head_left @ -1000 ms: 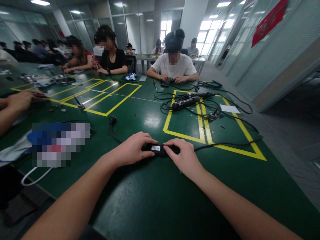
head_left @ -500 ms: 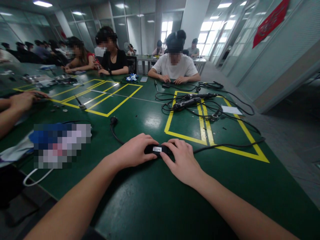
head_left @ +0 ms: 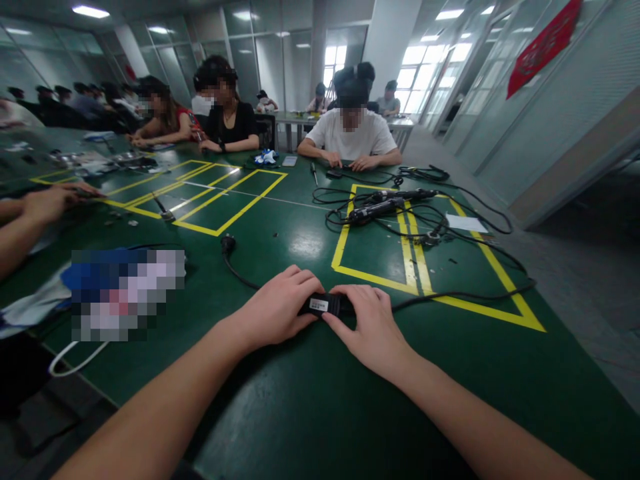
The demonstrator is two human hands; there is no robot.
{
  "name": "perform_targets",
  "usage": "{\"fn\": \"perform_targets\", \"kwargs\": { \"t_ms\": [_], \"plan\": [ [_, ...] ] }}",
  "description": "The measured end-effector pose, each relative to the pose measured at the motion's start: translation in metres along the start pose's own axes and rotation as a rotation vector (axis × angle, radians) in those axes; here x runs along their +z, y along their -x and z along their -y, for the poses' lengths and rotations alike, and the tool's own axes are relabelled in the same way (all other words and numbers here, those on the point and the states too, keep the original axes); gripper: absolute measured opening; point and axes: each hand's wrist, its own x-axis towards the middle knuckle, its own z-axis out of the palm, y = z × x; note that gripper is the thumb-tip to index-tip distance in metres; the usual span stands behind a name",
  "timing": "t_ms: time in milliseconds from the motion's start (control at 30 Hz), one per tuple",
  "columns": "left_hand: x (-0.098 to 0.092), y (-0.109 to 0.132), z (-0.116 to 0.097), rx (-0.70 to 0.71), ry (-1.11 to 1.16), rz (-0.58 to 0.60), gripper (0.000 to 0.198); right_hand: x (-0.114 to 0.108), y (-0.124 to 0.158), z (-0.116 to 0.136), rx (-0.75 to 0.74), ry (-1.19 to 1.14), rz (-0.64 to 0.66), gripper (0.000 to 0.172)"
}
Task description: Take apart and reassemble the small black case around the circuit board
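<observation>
Thumb and finger of my right hand point(head_left: 374, 327) had spread since a second earlier, holding the black box point(head_left: 319, 305); my left hand point(head_left: 276, 307) gripped its left end.

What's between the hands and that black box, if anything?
Nothing visible: the left hand grips the left end of the box and the right hand holds the right end. The plug lies beyond the left hand, out of the way.
</observation>
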Motion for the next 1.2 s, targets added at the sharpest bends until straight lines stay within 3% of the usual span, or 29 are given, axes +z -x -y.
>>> {"fn": "perform_targets", "kwargs": {
  "t_ms": [367, 700, 1033, 1200],
  "plan": [
    [0.003, 0.004, 0.003, -0.081, 0.078, 0.032, 0.026, -0.001, 0.0, 0.003, -0.012, -0.025, -0.069, 0.034],
    [0.0, 0.002, 0.004, -0.084, 0.086, 0.085, 0.019, -0.009, -0.001, 0.005, 0.002, -0.071, 0.039, 0.01],
    [-0.004, 0.001, 0.002, 0.019, 0.061, 0.111, 0.011, -0.011, -0.002, 0.004, -0.051, -0.078, 0.035, 0.014],
    [-0.006, 0.002, 0.003, -0.014, 0.08, 0.113, 0.014, -0.012, -0.003, 0.004, -0.046, -0.081, 0.065, 0.013]
  ]
}}
